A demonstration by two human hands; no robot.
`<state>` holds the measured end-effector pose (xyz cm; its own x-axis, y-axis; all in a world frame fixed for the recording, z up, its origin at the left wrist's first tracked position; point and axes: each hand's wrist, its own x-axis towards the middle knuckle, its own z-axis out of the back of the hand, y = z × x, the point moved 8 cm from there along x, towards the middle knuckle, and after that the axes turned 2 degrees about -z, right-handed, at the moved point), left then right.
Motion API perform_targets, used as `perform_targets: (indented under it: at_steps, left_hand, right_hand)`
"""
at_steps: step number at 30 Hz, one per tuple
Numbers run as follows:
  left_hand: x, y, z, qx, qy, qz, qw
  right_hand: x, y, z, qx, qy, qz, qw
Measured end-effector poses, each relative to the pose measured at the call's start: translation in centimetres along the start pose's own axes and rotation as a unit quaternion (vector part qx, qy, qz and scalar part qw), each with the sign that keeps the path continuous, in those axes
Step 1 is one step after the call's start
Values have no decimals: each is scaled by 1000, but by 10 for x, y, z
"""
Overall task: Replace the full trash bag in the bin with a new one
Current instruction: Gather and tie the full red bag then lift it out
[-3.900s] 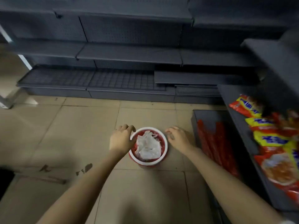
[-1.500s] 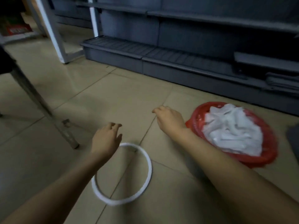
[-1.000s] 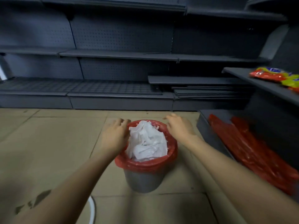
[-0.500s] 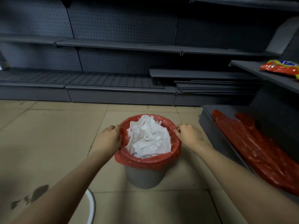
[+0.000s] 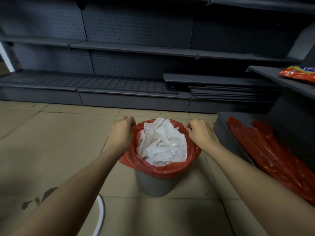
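A small grey bin (image 5: pixel 154 183) stands on the tiled floor, lined with a red trash bag (image 5: pixel 158 169) stuffed with crumpled white paper (image 5: pixel 162 143). My left hand (image 5: pixel 121 132) pinches the bag's rim on the left side. My right hand (image 5: pixel 200 132) pinches the rim on the right side. The far part of the rim is pulled up off the bin's edge. The white bin ring (image 5: pixel 100 217) lies on the floor at lower left, partly behind my left forearm. Spare red bags (image 5: pixel 272 155) lie on a low shelf at right.
Dark grey store shelving (image 5: pixel 136 51) runs along the back, with loose shelf boards (image 5: pixel 230 92) stacked at its base. A side shelf unit (image 5: pixel 289 103) at right holds an orange snack packet (image 5: pixel 300 74). A dark stain (image 5: pixel 39 200) marks the floor.
The white ring came off the bin and was laid on the floor at left. Both hands returned to the bin, gripped the red bag's rim and lifted it off the edge.
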<state>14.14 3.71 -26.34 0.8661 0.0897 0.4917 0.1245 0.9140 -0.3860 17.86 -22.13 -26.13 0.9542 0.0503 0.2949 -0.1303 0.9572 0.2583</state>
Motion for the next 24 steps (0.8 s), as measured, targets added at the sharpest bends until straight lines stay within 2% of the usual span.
perform_targets:
  at_steps: [3, 6, 12, 24]
  left_hand:
    - [9, -12, 12, 0, -26, -7, 1000]
    - [10, -22, 14, 26, -19, -29, 999]
    - [-7, -8, -1, 57, 10, -27, 998]
    - [-8, -9, -18, 68, 44, -48, 996]
  right_hand:
    - [3, 10, 15, 30, -24, 13, 999]
    - [4, 18, 27, 50, -41, 34, 997]
    - [-4, 21, 10, 57, -10, 42, 997]
    - [-1, -51, 9, 100, 6, -72, 992]
